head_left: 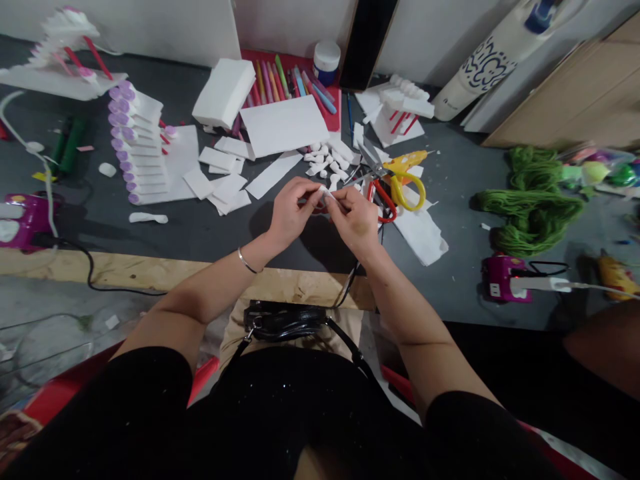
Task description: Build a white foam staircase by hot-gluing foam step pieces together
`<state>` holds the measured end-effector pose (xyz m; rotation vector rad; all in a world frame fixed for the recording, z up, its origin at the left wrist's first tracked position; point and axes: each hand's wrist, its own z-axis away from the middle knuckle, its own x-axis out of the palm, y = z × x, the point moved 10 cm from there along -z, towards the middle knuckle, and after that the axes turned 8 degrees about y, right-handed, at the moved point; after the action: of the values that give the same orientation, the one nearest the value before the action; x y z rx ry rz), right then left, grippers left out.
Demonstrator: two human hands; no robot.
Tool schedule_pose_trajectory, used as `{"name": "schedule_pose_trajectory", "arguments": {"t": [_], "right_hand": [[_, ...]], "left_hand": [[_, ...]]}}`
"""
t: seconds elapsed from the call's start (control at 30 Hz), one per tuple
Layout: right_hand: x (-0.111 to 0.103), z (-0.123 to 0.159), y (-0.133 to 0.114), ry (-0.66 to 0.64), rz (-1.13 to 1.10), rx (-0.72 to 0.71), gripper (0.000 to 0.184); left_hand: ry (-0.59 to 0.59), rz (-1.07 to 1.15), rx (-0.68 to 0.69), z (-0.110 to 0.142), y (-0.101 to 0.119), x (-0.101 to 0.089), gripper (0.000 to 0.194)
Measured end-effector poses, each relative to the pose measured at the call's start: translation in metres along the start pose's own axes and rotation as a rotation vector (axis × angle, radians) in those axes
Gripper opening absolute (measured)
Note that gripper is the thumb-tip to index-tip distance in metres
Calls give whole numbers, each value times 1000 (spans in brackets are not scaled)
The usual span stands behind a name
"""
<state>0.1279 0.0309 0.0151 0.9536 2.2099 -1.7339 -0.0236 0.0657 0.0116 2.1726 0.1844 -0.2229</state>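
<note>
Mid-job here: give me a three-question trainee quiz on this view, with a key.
1. True or false: the left hand and right hand both hold one small white piece.
2. Which is nearest the right hand? A) green yarn; B) yellow-handled scissors; C) white bottle.
3. What encircles the left wrist?

Key:
1. True.
2. B, yellow-handled scissors.
3. A silver bracelet.

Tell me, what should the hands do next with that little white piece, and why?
Perhaps give the small white piece a gentle twist: the left hand and right hand both pinch it, and twisted-looking white pieces lie just beyond.
</note>
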Motion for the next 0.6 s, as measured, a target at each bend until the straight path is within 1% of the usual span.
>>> {"name": "schedule_pose_trajectory", "arguments": {"t": [0.17,0.37,0.47,0.6], "right_hand": [[4,1,0,-37,-54,11,30],[14,4,3,-93,-188,83,37],[13,4,1,-84,-189,68,32],[5,2,-2,-27,-63,26,22]], "left_hand": [[0,32,-62,1,-11,1,46],[34,6,-27,0,-10,-2,47],[50,13,-14,-1,-8,-3,47],[48,48,-76,0,-10,-3,48]]}}
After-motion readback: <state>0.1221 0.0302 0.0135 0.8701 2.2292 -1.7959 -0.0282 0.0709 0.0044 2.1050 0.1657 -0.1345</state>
